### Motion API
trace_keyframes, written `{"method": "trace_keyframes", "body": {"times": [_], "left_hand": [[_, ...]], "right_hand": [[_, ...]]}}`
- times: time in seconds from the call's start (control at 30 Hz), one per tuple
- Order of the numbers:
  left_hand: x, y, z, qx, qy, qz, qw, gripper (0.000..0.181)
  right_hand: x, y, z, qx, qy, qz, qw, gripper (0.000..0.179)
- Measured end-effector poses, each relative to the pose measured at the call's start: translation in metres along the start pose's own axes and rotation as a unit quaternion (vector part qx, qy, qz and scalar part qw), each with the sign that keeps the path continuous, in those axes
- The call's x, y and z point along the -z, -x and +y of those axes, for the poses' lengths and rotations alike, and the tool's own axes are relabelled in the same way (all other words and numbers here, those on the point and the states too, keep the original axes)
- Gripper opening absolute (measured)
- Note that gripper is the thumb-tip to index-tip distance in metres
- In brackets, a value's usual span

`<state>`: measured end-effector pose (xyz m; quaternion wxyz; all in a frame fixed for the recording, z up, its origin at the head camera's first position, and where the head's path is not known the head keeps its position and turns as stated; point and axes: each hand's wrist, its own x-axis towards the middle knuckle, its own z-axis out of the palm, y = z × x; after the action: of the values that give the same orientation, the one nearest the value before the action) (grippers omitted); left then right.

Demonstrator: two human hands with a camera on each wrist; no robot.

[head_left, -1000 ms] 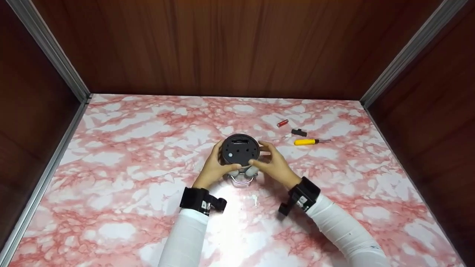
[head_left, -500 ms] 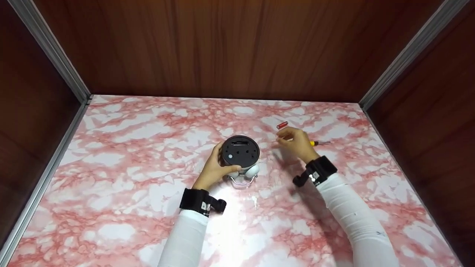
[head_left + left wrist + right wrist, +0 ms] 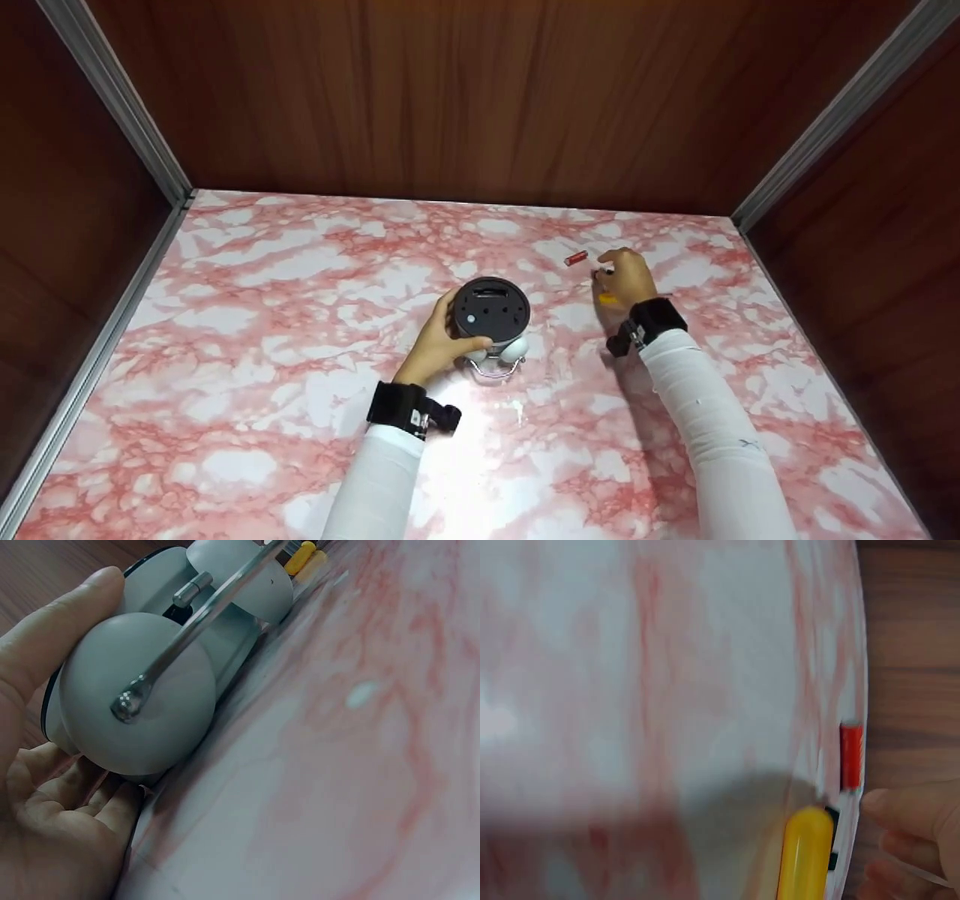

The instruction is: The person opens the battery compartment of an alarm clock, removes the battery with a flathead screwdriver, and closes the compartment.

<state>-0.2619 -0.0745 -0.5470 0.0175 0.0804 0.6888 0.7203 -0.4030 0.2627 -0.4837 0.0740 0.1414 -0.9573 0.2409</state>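
Note:
My left hand (image 3: 439, 345) grips a twin-bell alarm clock (image 3: 491, 309), its thumb on the near rim and its fingers round the left side. The clock's black back faces up, with an open battery slot at the far side. Two pale bells (image 3: 135, 694) and a wire handle (image 3: 217, 604) point toward me. My right hand (image 3: 631, 277) hovers with bent fingers over a small black battery cover (image 3: 834, 829), partly hidden. Thumb and fingers stand apart. Beneath the hand lies a screwdriver with a yellow handle (image 3: 608, 299), its shaft hidden in the head view.
A red battery (image 3: 576, 258) lies just left of my right fingertips. The marbled tabletop (image 3: 240, 465) is bounded by a brown wood-grain panel (image 3: 450, 97) at the back and dark panels on both sides.
My right hand has let go of the clock and moved right and away from me, over the cover and screwdriver. My left hand keeps its hold on the clock.

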Motion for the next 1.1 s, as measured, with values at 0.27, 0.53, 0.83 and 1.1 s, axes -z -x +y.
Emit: {"method": "trace_keyframes", "body": {"times": [0.27, 0.53, 0.83, 1.1], "left_hand": [[-0.001, 0.000, 0.001, 0.006, 0.000, -0.001, 1.0000, 0.108], [0.000, 0.000, -0.001, 0.000, 0.025, -0.008, 0.9997, 0.107], [0.002, 0.000, -0.001, 0.009, 0.021, -0.006, 0.9997, 0.106], [0.001, -0.001, 0.000, 0.011, 0.027, -0.008, 0.9995, 0.107]], "right_hand": [[-0.002, -0.002, 0.009, -0.028, 0.028, -0.049, 0.9980, 0.027], [-0.006, -0.003, 0.007, -0.036, 0.043, -0.067, 0.9962, 0.012], [-0.008, -0.004, 0.012, 0.024, 0.059, -0.024, 0.9977, 0.013], [-0.009, -0.003, 0.014, 0.043, 0.068, -0.023, 0.9965, 0.019]]}}
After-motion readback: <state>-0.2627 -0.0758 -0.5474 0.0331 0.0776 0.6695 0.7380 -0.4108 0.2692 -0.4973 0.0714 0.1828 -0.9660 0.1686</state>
